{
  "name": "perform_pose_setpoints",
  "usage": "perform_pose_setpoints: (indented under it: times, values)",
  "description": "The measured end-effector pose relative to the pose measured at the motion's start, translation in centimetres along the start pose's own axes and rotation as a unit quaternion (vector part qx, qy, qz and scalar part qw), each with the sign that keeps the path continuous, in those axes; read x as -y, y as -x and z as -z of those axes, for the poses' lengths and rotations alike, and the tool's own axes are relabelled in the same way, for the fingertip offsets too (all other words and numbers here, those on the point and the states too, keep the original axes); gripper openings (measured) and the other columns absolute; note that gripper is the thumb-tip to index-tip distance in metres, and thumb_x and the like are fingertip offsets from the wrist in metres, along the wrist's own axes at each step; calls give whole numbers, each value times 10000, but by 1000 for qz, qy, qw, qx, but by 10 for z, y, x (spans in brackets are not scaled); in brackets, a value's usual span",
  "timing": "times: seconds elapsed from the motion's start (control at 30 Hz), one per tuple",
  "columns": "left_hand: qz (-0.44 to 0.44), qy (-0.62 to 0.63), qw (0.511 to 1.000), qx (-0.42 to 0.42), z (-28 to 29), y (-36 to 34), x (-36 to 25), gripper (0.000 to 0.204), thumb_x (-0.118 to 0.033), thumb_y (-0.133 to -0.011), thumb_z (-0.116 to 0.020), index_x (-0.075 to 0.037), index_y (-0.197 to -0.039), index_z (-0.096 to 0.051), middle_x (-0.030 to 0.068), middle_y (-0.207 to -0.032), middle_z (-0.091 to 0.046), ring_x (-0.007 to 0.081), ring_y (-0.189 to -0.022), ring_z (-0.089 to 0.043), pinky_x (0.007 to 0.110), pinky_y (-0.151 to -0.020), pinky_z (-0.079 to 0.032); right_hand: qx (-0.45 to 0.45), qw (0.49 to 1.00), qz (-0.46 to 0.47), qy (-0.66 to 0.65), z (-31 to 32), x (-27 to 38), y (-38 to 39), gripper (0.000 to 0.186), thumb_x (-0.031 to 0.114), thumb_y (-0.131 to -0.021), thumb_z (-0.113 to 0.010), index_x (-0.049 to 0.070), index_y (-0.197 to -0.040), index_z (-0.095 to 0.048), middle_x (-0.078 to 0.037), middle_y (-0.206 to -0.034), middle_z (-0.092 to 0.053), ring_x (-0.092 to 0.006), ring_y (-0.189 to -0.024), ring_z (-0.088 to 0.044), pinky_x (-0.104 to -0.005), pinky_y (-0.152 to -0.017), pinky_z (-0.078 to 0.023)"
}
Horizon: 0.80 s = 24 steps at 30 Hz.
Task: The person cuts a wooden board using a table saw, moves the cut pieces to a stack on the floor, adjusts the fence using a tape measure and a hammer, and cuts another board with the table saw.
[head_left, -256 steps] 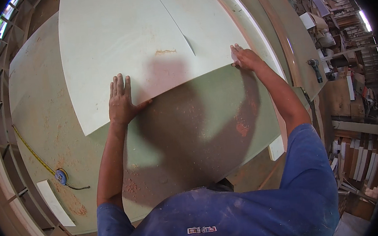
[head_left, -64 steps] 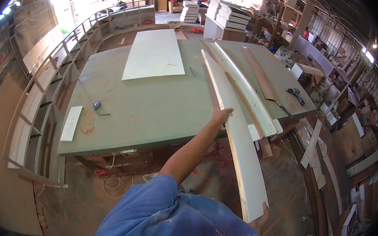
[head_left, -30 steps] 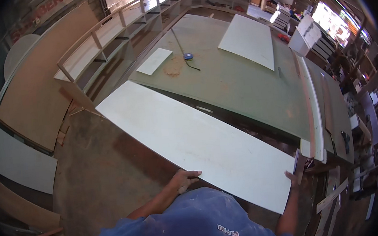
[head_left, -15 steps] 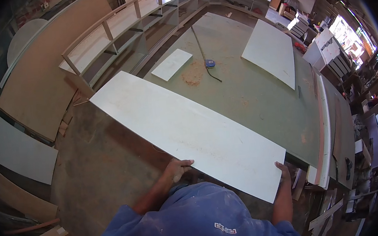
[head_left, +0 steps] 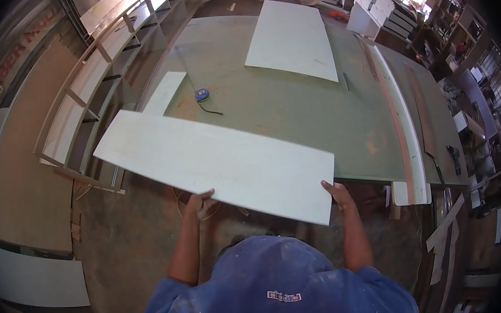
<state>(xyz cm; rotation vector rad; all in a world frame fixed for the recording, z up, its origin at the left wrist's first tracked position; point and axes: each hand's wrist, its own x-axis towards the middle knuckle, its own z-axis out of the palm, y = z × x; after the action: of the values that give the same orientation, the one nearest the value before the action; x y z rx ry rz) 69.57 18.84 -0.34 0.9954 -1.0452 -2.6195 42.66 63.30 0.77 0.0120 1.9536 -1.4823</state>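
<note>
A long white board (head_left: pixel 221 165) is held out in front of me, its left end farther away and its right end closer. My left hand (head_left: pixel 201 203) grips the near long edge, thumb on top and fingers beneath. At the short right end, my right hand (head_left: pixel 338 194) clasps the edge, also thumb up. The board overlaps the near edge of a large greenish work table (head_left: pixel 295 117). Beyond its left part, a smaller white panel (head_left: pixel 164 94) is partly covered by it. A blue tape measure (head_left: pixel 201 94) lies on the table with its blade pulled out.
Another white panel (head_left: pixel 294 40) lies at the table's far side. A long white strip (head_left: pixel 401 125) runs along the right. A black-handled tool (head_left: pixel 454 159) sits farther right. An open shelf frame (head_left: pixel 88 102) and a leaning brown sheet (head_left: pixel 29 152) stand at left.
My view has turned to the right. My arms are stretched farther forward, and the long board has moved away from my body, now covering part of the smaller white panel.
</note>
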Motion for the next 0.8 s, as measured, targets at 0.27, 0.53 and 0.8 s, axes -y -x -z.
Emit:
perform_pose_setpoints:
  times: [0.27, 0.53, 0.8]
  values:
    - [28, -365, 927, -82, -23, -103, -30, 551, -504, -878, -725, 15, -990, -579, 160, -842, -706, 263, -761, -729, 320, -578, -600, -92, 981, -107, -136, 51, -48, 34, 436, 475, -957, -639, 40, -936, -633, -42, -810, -652, -179, -669, -638, -305, -591, -511]
    - [23, -65, 985, -156, 31, -81, 21, 834, -668, -940, -503, 113, -1231, -528, 302, -1101, -662, 374, -965, -706, 425, -779, -614, -100, 924, -368, -17, 65, -279, 129, 331, 285, -987, -553, 31, -795, -642, -101, -759, -651, -253, -615, -620, -371, -587, -492]
    - [99, 300, 948, 25, -29, -144, 59, 827, -654, -973, -256, -53, -1541, -271, 274, -1534, -329, 466, -1413, -318, 664, -1154, -240, -112, 956, -234, 138, -54, -249, 154, 249, 200, -940, -604, -27, -858, -665, -135, -805, -678, -237, -630, -644, -360, -542, -511]
